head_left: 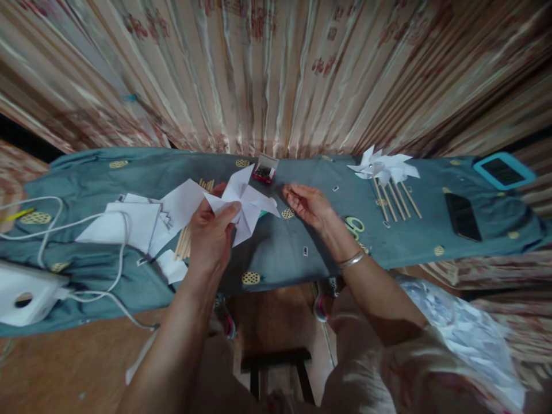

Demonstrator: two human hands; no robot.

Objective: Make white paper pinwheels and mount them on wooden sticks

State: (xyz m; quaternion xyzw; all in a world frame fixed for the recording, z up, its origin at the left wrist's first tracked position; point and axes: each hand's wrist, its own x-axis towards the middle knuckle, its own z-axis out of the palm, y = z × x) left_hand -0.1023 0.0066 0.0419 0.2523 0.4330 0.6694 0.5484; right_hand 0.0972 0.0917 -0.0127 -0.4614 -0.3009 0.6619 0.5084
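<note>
My left hand (211, 230) is closed on a white folded paper pinwheel (244, 201), thumb pressing its centre, holding it above the blue-grey cloth-covered board (280, 253). My right hand (308, 206) hovers just right of the pinwheel, palm up, fingers loosely curled and apart, with nothing visible in them. A small open box of pins (264, 170) sits just behind the pinwheel. Wooden sticks (186, 238) lie under loose white paper sheets (129, 221) to the left of my left hand.
Finished white pinwheels on sticks (386, 172) lie at the right, with green-handled scissors (354, 225), a black phone (463, 216) and a blue-framed device (503, 170). A white device with cables (26, 290) sits at the left edge. A curtain hangs behind.
</note>
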